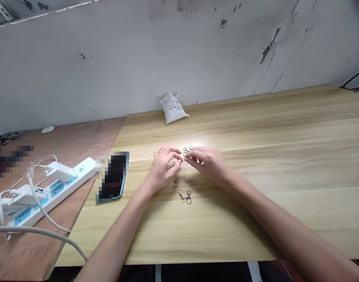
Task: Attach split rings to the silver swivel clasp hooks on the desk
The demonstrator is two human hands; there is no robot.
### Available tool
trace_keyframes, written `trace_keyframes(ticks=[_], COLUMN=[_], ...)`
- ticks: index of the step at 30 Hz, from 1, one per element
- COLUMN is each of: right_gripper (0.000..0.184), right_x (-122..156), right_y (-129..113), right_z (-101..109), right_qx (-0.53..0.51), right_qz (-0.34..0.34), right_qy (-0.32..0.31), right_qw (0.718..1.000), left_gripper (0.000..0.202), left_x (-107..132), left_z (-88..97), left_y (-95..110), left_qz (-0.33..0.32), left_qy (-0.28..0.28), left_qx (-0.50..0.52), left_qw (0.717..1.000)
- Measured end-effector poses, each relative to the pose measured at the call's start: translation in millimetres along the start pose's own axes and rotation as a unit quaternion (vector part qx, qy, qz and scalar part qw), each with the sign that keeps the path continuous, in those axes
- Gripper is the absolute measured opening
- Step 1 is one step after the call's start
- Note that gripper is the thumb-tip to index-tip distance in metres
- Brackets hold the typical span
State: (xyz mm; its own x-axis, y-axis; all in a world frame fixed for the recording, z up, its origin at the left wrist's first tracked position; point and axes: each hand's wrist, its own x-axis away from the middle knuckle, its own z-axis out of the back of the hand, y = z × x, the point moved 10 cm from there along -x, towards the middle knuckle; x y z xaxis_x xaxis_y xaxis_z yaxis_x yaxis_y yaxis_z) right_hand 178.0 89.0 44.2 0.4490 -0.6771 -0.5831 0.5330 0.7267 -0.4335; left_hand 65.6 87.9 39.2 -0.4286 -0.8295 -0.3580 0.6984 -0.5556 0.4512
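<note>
My left hand (164, 165) and my right hand (209, 161) meet over the wooden table, fingertips almost touching. Thumb and fingers of each are pinched together; whatever small thing lies between them is too small to make out. Just behind the fingertips lies a small pile of silvery swivel clasps (187, 149), partly covered by my right fingers. Another metal clasp (171, 165) shows within the curve of my left hand; whether it is touched I cannot tell. Nearer to me lie several loose swivel clasps with rings (189, 197), spread out singly below my hands.
A white plastic parcel (173, 108) leans by the wall at the back. To the left lies a phone (113, 176) in a blue case. Beyond it a white power strip (54, 192) with plugged-in chargers and loose cables rests on a reddish board (88, 135).
</note>
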Motion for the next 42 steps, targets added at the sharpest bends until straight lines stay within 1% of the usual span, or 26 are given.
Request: trace_keyframes(ticks=[2, 4, 6, 8, 10, 13, 15, 18, 21, 22, 24, 27, 29, 31, 32, 35, 37, 38, 39, 42], right_gripper=[0.023, 0.024, 0.023, 0.021, 0.02, 0.018, 0.019, 0.021, 0.02, 0.02, 0.02, 0.025, 0.027, 0.027, 0.027, 0.022, 0.018, 0.018, 0.018, 0.019], right_x=[1.4, 1.9, 1.9, 1.4, 0.9, 1.1, 1.6, 2.1, 2.2, 2.0, 1.2, -0.1, -1.0, -1.9, -2.0, 1.3, 5.2, 6.2, 6.2, 4.2], right_y=[-13.0, -22.8, -27.6, -24.4, -14.8, -0.6, 4.1, 6.8, 8.8, 8.8, 5.2, -5.0, -9.1, -8.8, -7.8, -3.2, -0.2, 1.9, 4.7, 18.3], right_z=[-3.8, -7.8, -9.3, -8.3, -6.5, -4.3, -3.8, -3.3, -3.0, -2.5, 0.1, 7.3, 11.4, 11.1, 8.0, -12.1, -23.4, -25.3, -24.3, -14.3], right_qx=[0.013, 0.02, 0.014, -0.015, -0.069, -0.157, -0.196, -0.232, -0.257, -0.254, -0.208, -0.103, -0.076, -0.075, -0.074, -0.065, -0.065, -0.067, -0.067, -0.037], right_qz=[0.028, 0.04, 0.043, 0.029, -0.005, -0.063, -0.091, -0.115, -0.117, -0.11, -0.079, -0.024, -0.007, -0.005, -0.005, -0.007, -0.01, -0.015, -0.022, -0.048], right_qy=[0.012, 0.013, 0.013, 0.011, 0.008, 0.012, 0.021, 0.037, 0.048, 0.048, 0.045, 0.046, 0.046, 0.03, 0.01, -0.092, -0.151, -0.164, -0.164, -0.131], right_qw=[0.999, 0.999, 0.999, 0.999, 0.998, 0.986, 0.976, 0.965, 0.958, 0.96, 0.974, 0.993, 0.996, 0.997, 0.997, 0.994, 0.986, 0.984, 0.984, 0.99], left_gripper=[0.01, 0.011, 0.013, 0.014, 0.016, 0.015, 0.015, 0.012, 0.012, 0.012, 0.013, 0.013, 0.012, 0.012, 0.012, 0.011, 0.01, 0.01, 0.011, 0.014], left_x=[0.7, 1.5, 1.8, 1.1, 0.0, -0.9, -1.1, -1.7, -2.6, -2.8, -2.5, -0.7, 1.1, 1.7, 1.1, -0.2, 0.0, 0.4, 1.0, 2.6], left_z=[-5.6, -8.8, -9.1, -5.8, -0.8, 4.0, 4.9, 6.5, 10.2, 11.2, 10.9, -0.2, -9.1, -9.6, -5.1, 10.8, 13.5, 13.0, 12.0, 8.2], left_y=[-2.3, -2.9, -2.9, -3.2, -3.6, -3.3, -4.2, -8.6, -12.7, -13.1, -13.4, -9.3, -5.3, -6.4, -10.1, -22.9, -26.4, -27.0, -27.3, -28.5], left_qz=[-0.006, -0.017, -0.023, -0.018, -0.005, 0.007, 0.012, 0.026, 0.039, 0.041, 0.043, 0.02, -0.016, -0.035, -0.03, -0.006, -0.012, -0.017, -0.023, -0.025], left_qy=[-0.021, -0.039, -0.053, -0.054, -0.046, -0.034, -0.027, -0.013, 0.003, 0.006, 0.005, -0.036, -0.066, -0.064, -0.047, -0.002, -0.009, -0.017, -0.025, -0.042], left_qx=[-0.005, -0.006, 0.0, 0.013, 0.031, 0.061, 0.076, 0.102, 0.128, 0.128, 0.114, 0.05, -0.013, -0.056, -0.065, -0.088, -0.109, -0.114, -0.117, -0.117], left_qw=[1.0, 0.999, 0.998, 0.998, 0.998, 0.998, 0.997, 0.994, 0.991, 0.991, 0.993, 0.998, 0.998, 0.996, 0.996, 0.996, 0.994, 0.993, 0.993, 0.992])
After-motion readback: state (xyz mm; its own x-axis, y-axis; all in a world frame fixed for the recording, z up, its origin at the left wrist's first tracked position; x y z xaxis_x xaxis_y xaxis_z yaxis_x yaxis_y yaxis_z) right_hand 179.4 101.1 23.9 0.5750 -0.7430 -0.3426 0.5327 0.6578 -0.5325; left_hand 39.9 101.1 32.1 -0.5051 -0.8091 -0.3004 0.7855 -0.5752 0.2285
